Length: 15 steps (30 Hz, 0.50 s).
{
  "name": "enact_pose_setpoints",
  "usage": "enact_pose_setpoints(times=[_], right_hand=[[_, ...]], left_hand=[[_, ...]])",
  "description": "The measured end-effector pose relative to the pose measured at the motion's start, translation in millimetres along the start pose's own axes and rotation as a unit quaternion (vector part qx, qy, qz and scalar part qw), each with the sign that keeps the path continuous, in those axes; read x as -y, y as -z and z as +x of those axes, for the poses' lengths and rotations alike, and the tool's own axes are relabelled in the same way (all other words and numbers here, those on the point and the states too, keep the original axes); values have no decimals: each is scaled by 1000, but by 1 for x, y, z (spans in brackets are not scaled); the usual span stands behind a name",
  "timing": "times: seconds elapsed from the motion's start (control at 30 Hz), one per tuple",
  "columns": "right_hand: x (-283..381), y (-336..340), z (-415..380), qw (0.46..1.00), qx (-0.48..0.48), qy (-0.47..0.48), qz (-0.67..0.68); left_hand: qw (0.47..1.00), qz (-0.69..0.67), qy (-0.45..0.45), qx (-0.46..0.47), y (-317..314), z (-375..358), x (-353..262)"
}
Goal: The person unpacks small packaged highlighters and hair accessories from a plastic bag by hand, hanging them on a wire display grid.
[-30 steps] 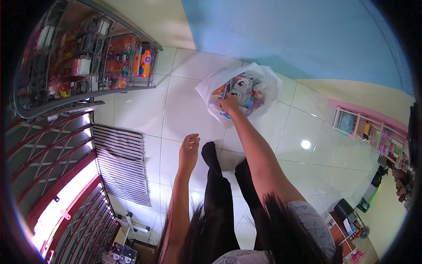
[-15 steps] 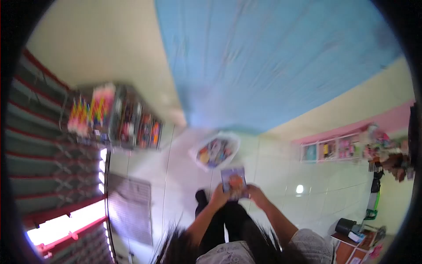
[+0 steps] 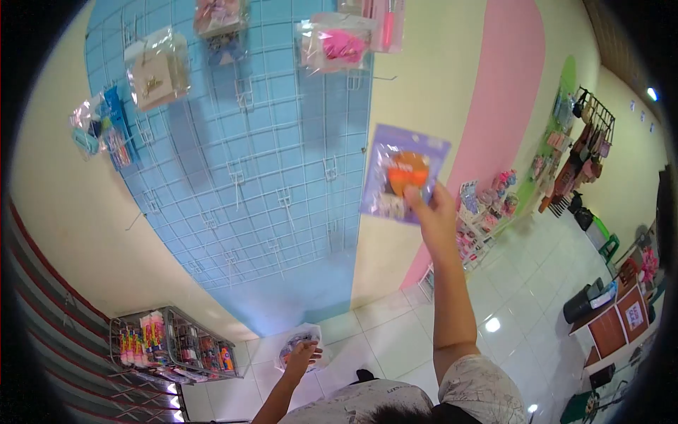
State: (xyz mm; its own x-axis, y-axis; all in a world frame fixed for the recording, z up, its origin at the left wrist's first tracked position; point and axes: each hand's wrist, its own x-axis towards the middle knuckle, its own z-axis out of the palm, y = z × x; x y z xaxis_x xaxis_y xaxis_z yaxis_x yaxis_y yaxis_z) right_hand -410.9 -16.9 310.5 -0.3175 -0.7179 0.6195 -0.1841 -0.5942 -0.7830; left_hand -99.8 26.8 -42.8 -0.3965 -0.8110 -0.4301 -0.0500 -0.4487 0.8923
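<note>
Purple packet (image 3: pixel 406 169) is standing near-upright beside the wire grid (image 3: pixel 261 177), hang-hole end pointing up.
Right hand (image 3: pixel 432 210) is pinching its lower part; left hand (image 3: pixel 304 353), half-open, is holding nothing before the item-filled white bag (image 3: pixel 315 330) below the grid.

Shop interior with cream walls (image 3: pixel 424 85) and a glossy white tiled floor (image 3: pixel 392 346).
A pale wire grid (image 3: pixel 262 165) covers much of a blue wall section (image 3: pixel 289 304); to its right run 1 broad pink band (image 3: pixel 507 71) and a green patch (image 3: pixel 568 74). At lower left, a metal rack (image 3: pixel 168 339) stands beside a dark slatted shutter (image 3: pixel 32 311) with red edges. At far right are a brown desk (image 3: pixel 606 336), a black bin (image 3: pixel 578 308) and 1 bright ceiling light (image 3: pixel 652 93).
</note>
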Motion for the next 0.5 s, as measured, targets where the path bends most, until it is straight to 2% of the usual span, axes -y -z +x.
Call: enact_pose_setpoints(times=[0.13,0.3,0.4,0.5], right_hand=[[-11,5,71,999,6,34,-15],[-14,13,125,1000,24,10,17],[-20,18,140,999,42,2,26],[-26,19,152,997,64,-25,38]], left_hand=[[998,11,-10,-57,-29,-5,-16],[991,-57,-7,-122,-55,4,-7],[978,-103,-74,-166,-61,3,-13],[959,-171,-103,-201,-62,6,-19]])
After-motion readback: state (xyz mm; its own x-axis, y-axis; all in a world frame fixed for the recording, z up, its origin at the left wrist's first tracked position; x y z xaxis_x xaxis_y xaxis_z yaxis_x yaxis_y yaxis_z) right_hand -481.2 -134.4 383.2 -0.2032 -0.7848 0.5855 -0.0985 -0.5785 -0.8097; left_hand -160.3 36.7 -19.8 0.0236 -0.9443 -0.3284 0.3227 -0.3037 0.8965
